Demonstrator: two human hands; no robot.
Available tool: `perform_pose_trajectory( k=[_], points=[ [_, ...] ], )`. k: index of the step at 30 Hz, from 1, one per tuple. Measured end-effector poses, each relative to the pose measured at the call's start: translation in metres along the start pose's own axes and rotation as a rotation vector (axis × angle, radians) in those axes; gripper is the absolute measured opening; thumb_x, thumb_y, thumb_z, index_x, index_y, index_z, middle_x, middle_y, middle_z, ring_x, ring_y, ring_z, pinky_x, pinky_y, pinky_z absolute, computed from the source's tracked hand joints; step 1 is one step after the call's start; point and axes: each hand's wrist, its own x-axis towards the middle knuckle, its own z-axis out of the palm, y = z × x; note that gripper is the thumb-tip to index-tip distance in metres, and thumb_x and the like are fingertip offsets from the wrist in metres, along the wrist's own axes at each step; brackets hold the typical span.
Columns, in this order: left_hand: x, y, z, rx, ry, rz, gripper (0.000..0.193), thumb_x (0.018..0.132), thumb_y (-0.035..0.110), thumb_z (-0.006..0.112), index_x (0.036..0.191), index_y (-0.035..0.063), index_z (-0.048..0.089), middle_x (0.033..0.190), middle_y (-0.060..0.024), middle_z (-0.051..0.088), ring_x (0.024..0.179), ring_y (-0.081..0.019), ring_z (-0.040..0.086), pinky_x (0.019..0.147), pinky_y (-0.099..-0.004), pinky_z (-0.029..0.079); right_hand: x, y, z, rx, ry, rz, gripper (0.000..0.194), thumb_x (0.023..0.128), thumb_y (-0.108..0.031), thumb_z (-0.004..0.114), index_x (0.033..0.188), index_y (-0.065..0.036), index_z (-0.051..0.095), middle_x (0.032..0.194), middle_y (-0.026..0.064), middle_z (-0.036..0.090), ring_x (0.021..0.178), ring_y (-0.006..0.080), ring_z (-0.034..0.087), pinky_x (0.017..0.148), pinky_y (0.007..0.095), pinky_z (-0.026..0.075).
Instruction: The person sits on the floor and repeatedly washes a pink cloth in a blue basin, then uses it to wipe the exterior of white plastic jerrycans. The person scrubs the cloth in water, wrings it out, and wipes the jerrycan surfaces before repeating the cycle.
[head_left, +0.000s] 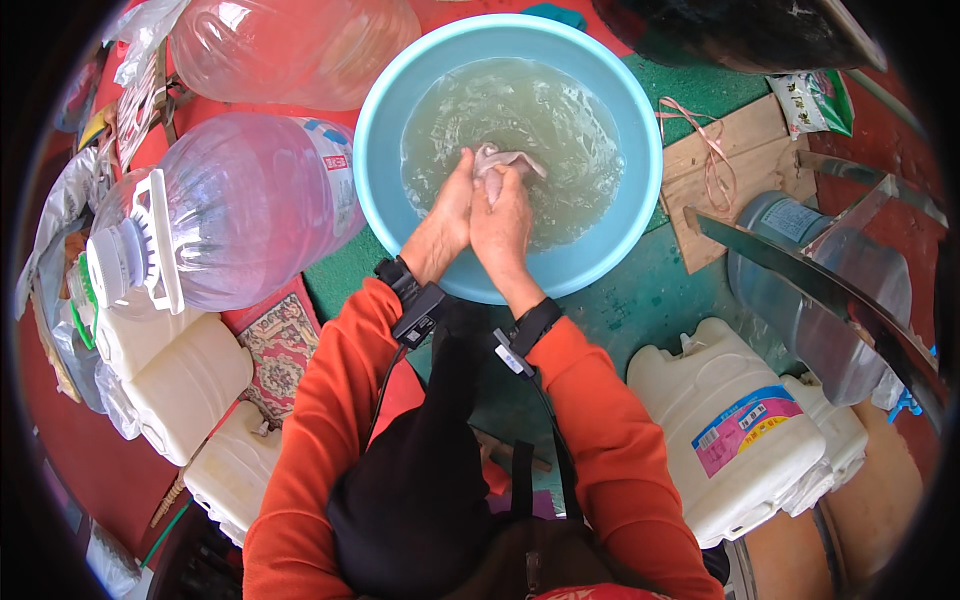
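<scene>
A light-blue plastic basin stands before me with cloudy greenish water in it. Over the near half of the water, my left hand and my right hand are pressed together around a wet pinkish-grey cloth. Part of the cloth sticks out past the fingers on the far side. The fingers partly hide the bunched middle of the cloth. Both wrists carry black straps with small devices.
Left of the basin lies a large clear plastic bottle with a white handle. White plastic jerrycans stand at lower left, and another jerrycan at right. A wooden board with pink string lies beyond a metal bar.
</scene>
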Motion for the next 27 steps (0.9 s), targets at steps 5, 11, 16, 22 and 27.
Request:
perform_pose_trajectory(
  k=[5, 11, 16, 22, 27],
  points=[
    [0.005, 0.005, -0.026, 0.772, -0.256, 0.772, 0.032, 0.108, 0.034, 0.041, 0.12, 0.0086, 0.055, 0.094, -0.005, 0.065, 0.083, -0.0228, 0.061, 0.073, -0.038, 0.054, -0.021, -0.038, -0.005, -0.024, -0.062, -0.064, 0.023, 0.09, -0.027, 0.065, 0.096, -0.005, 0.066, 0.081, 0.0215, 0.069, 0.078, 0.0436, 0.067, 0.068, 0.051, 0.051],
    [-0.005, -0.005, -0.024, 0.344, -0.198, 0.419, 0.02, 0.105, 0.029, 0.047, 0.1, 0.0129, 0.058, 0.084, -0.0009, 0.061, 0.073, -0.0166, 0.057, 0.061, -0.0354, 0.05, -0.002, -0.037, -0.013, -0.205, 0.031, -0.262, 0.026, 0.092, -0.035, 0.06, 0.09, -0.011, 0.07, 0.078, 0.0176, 0.069, 0.072, 0.0424, 0.066, 0.064, 0.0511, 0.052],
    [-0.021, -0.019, 0.004, 0.104, 0.174, 0.213, 0.023, 0.106, 0.033, 0.043, 0.105, 0.0146, 0.057, 0.107, -0.0013, 0.063, 0.098, -0.0163, 0.062, 0.087, -0.0345, 0.052, 0.02, -0.013, -0.022, -0.386, -0.048, -0.209, 0.029, 0.094, -0.037, 0.057, 0.088, -0.009, 0.065, 0.085, 0.0145, 0.069, 0.074, 0.0386, 0.067, 0.065, 0.0509, 0.051],
    [-0.036, -0.008, 0.015, 0.353, 0.273, 0.395, 0.049, 0.103, 0.043, 0.048, 0.143, 0.0141, 0.043, 0.138, -0.0084, 0.053, 0.125, -0.027, 0.052, 0.104, -0.0491, 0.043, 0.039, 0.016, -0.034, -0.392, 0.201, -0.111, 0.033, 0.092, -0.036, 0.064, 0.116, -0.015, 0.058, 0.112, 0.0152, 0.059, 0.099, 0.037, 0.062, 0.078, 0.049, 0.05],
    [-0.037, -0.016, 0.009, 0.514, 0.496, 0.401, 0.085, 0.1, 0.039, 0.057, 0.158, 0.0191, -0.003, 0.161, -0.0119, 0.019, 0.146, -0.0285, 0.025, 0.113, -0.0518, 0.028, 0.036, 0.036, -0.035, -0.391, -0.036, 0.085, 0.051, 0.089, -0.036, 0.068, 0.134, -0.018, 0.053, 0.123, 0.0204, 0.056, 0.114, 0.0411, 0.058, 0.093, 0.0493, 0.047]
  ],
)
